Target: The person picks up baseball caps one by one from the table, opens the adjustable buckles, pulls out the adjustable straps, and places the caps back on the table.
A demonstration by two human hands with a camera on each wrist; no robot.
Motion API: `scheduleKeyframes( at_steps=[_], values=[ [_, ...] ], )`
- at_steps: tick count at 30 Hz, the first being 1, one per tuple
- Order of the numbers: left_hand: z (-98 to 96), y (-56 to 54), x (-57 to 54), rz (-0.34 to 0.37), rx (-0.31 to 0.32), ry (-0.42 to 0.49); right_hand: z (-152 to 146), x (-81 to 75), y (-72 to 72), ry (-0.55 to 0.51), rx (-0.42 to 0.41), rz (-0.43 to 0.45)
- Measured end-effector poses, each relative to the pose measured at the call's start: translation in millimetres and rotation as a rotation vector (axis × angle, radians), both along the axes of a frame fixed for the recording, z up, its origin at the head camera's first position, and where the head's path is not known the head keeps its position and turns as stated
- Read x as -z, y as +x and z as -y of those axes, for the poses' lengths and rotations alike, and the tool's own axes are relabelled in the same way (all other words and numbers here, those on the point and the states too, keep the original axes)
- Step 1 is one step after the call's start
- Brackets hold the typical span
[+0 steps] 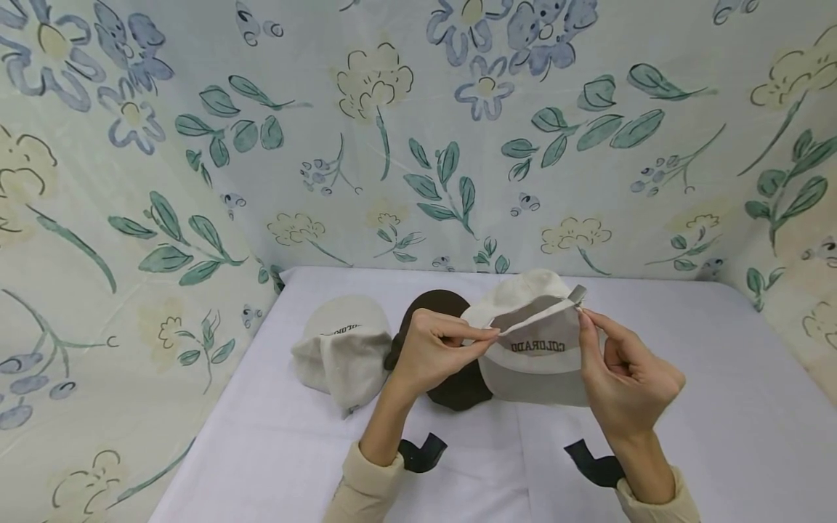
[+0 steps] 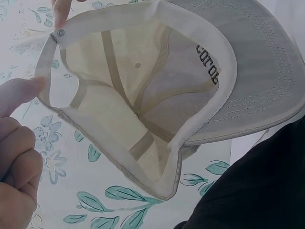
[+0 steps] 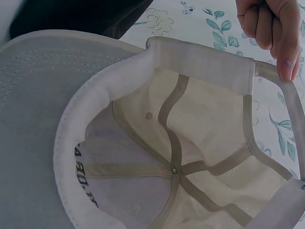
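Note:
Both hands hold up a white baseball cap (image 1: 532, 359) by its back strap, the crown's inside facing the wrist cameras. Faint mirrored COLORADO lettering shows through, and the grey brim (image 2: 259, 62) hangs on the side away from the strap. My left hand (image 1: 434, 349) pinches the strap (image 3: 296, 121) between thumb and finger. At the strap's other end, my right hand (image 1: 628, 370) pinches beside a small grey end piece (image 1: 577, 294). In the left wrist view a right fingertip meets the strap beside a small round metal eyelet (image 2: 60, 33).
A brown cap (image 1: 451, 392) lies behind the left hand, partly hidden. Left of it rests a cream cap (image 1: 346, 356) with dark lettering. All are on a white cloth-covered table (image 1: 261, 450), with a floral curtain (image 1: 418, 109) behind. Black bands circle both wrists.

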State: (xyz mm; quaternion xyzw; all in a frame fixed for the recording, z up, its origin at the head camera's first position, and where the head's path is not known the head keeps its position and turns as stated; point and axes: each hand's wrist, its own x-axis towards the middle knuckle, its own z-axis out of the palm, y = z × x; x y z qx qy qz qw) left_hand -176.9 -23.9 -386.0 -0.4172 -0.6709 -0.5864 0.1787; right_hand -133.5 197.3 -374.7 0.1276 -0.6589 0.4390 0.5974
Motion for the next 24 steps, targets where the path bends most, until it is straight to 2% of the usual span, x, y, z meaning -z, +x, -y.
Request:
scheduleKeyframes(
  at_steps=[6,14,21,24],
  values=[
    [2.1,-0.2,-0.6,0.015,0.013,0.010,-0.2,-0.4,-0.5,-0.004,-0.004,-0.001],
    [3.0,1.7,-0.9,0.080,0.041,0.023,-0.8,0.2,-1.6,-0.005,-0.005,0.007],
    [6.1,0.6,-1.9,0.073,0.060,0.032,-3.1,-0.6,-2.8,-0.038,-0.021,0.028],
    [9.6,-0.5,-2.2,0.094,0.102,0.042,-5.0,-2.2,-2.4,-0.063,-0.031,0.043]
  ],
)
